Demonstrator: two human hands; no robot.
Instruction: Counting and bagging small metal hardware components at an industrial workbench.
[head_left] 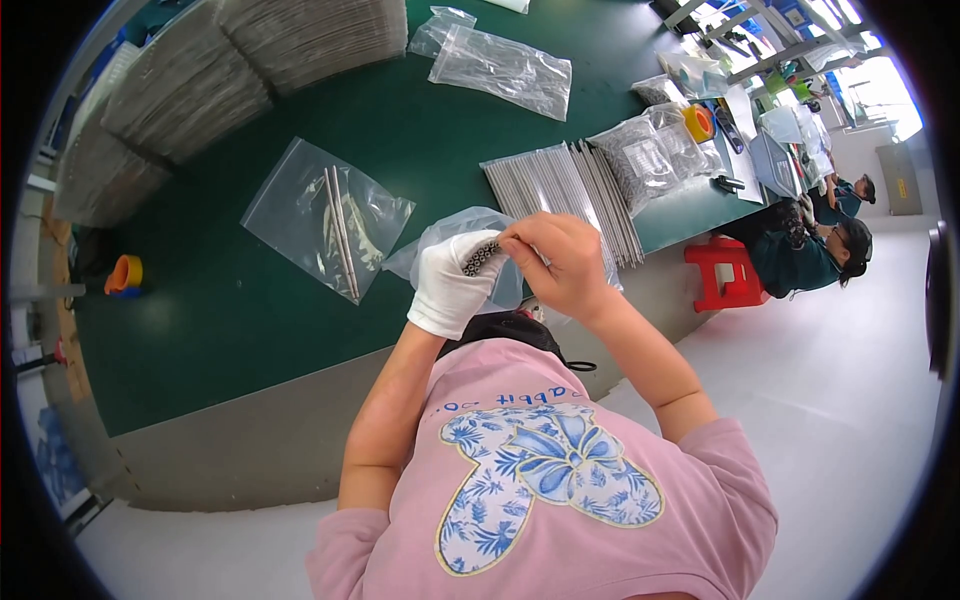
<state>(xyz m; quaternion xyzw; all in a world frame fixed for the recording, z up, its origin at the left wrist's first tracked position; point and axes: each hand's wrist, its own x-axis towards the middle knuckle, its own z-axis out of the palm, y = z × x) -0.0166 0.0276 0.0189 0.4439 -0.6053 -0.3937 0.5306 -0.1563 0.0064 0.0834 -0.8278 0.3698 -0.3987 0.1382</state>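
My left hand (445, 287), in a white glove, is closed round a bundle of thin metal tubes (481, 259), their open ends facing up. At the right of those ends, my bare right hand (563, 264) has its fingers pinched together; whatever is between them is too small to make out. Behind and below both hands lies a crumpled translucent plastic bag (463, 222), partly hidden by them. To the left, a clear zip bag (285, 205) rests flat with two long thin rods (342, 235) on it. Beyond my right hand, many similar grey tubes (540, 180) lie side by side.
Stacked packs of wrapped material (190, 85) stand at the far left of the green table (240, 345). Empty-looking clear bags (505, 72) lie at the back. Filled bags (645, 155) and a tape roll (698, 123) are at right, near a red stool (722, 275) and seated co-workers.
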